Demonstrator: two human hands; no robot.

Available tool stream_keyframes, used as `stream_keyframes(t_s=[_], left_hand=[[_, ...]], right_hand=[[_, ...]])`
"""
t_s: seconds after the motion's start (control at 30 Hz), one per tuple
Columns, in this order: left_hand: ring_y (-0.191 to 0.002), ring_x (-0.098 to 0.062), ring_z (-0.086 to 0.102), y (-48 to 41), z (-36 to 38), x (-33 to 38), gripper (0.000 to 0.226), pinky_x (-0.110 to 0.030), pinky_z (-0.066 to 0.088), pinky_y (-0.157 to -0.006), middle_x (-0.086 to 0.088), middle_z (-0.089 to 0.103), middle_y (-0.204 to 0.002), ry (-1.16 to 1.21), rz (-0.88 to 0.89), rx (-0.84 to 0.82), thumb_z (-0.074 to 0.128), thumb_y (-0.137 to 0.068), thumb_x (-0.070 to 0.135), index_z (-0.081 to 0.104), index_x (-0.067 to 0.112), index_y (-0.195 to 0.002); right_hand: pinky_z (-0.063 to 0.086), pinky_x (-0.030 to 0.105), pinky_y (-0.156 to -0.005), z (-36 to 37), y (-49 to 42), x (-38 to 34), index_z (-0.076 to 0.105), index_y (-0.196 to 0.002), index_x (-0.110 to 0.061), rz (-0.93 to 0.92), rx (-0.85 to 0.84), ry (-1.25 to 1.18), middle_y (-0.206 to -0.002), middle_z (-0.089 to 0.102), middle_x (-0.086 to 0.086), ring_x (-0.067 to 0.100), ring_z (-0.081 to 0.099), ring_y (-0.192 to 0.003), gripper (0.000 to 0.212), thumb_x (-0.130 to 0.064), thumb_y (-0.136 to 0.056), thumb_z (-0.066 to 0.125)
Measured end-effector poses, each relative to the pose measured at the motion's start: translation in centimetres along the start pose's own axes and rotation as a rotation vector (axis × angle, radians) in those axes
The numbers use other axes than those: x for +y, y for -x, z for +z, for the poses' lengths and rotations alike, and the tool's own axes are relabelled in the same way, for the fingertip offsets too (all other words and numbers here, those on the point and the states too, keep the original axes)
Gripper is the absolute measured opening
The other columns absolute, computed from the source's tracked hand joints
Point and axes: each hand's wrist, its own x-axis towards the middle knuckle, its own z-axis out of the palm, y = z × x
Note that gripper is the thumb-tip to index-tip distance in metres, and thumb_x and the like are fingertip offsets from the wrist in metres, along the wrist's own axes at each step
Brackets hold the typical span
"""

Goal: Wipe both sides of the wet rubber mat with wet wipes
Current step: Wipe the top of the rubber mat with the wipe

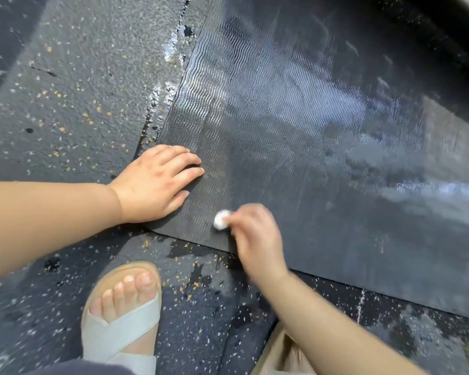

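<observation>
A large black rubber mat (295, 136) with a fine wavy ribbed surface lies flat on the ground, shiny with wet patches toward the right. My left hand (157, 189) rests flat on the mat's near left corner, fingers straight. My right hand (255, 239), blurred, holds a small bunched white wet wipe (220, 220) against the mat close to its near edge, just right of the left hand. Only the tip of the wipe shows past my fingers.
The mat lies on dark speckled asphalt (73, 98) with small puddles along the mat's left edge (168, 52). My foot in a beige sandal (119, 315) stands just below the mat's near corner. A dark curved object (450, 44) borders the top right.
</observation>
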Motion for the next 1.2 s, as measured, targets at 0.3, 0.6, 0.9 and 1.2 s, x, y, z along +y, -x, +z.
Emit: stream_keyframes(t_s=[0.3,0.6,0.9,1.2], left_hand=[[-0.107,-0.037,0.058,1.6,-0.5,-1.8,0.051,-0.046,0.043,-0.089,-0.015,0.062,-0.117,-0.038,-0.144,0.031,0.039,-0.084,0.036,0.065,0.004,-0.113],[-0.104,-0.035,0.06,1.9,-0.6,-2.1,0.048,-0.043,0.042,-0.085,-0.011,0.064,-0.116,-0.03,-0.189,0.033,0.039,-0.081,0.034,0.067,0.008,-0.111],[-0.104,-0.034,0.06,3.1,-0.6,-2.6,0.049,-0.04,0.038,-0.085,-0.009,0.064,-0.116,-0.051,-0.219,0.029,0.038,-0.082,0.035,0.067,0.01,-0.113],[-0.091,-0.033,0.063,1.2,-1.0,-3.9,0.046,-0.04,0.038,-0.082,-0.011,0.066,-0.1,0.045,-0.213,0.118,0.037,-0.079,0.023,0.066,0.006,-0.111]], right_hand=[[0.038,0.036,-0.079,2.3,-12.0,0.0,0.071,-0.092,-0.007,0.259,0.207,0.214,-0.097,0.061,0.017,0.037,0.053,-0.089,0.018,-0.002,-0.087,0.054],[0.045,0.034,-0.068,1.9,-1.4,-2.5,0.073,-0.086,-0.008,-0.161,-0.218,0.011,-0.081,0.06,0.01,0.03,0.057,-0.074,0.018,0.005,-0.076,0.064],[0.038,0.032,-0.087,2.2,-18.7,-0.2,0.07,-0.102,-0.011,0.235,0.19,0.188,-0.107,0.058,0.015,0.033,0.054,-0.101,0.021,-0.009,-0.091,0.053],[0.05,0.035,-0.063,3.2,-3.5,-3.1,0.074,-0.089,-0.014,-0.302,-0.274,0.059,-0.079,0.061,0.008,0.03,0.057,-0.07,0.026,0.005,-0.074,0.067]])
